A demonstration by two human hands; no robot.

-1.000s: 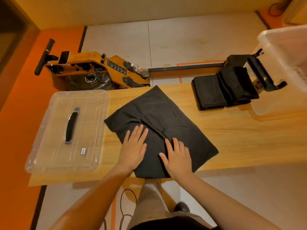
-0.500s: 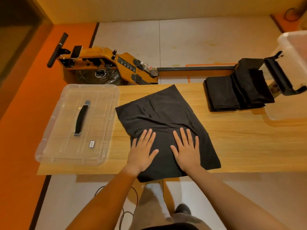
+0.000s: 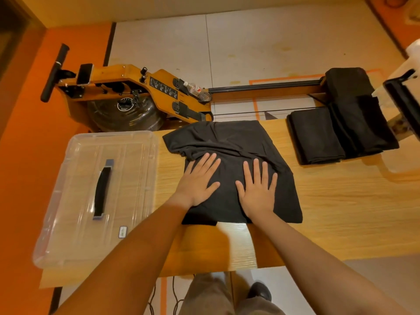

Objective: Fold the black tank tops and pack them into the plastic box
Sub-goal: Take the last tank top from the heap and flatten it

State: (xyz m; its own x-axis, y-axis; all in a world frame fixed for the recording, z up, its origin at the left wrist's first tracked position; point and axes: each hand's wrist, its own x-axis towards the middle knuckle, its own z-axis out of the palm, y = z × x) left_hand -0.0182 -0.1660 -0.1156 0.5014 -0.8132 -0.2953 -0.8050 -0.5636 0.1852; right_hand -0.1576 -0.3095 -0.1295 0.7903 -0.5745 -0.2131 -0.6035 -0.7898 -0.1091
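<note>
A black tank top lies partly folded in the middle of the wooden table. My left hand presses flat on its left half with straight, spread fingers. My right hand presses flat on its right half in the same way. A stack of folded black tank tops sits at the table's far right. The clear plastic box shows only partly at the right edge, with a black latch on it.
The box's clear lid with a black handle lies on the table's left end. Behind the table a wooden rowing machine stands on the floor. Cables lie on the floor beside my legs.
The tank top has slid away from the table's near edge and turned squarer to it. Both hands moved forward on it, staying flat.
</note>
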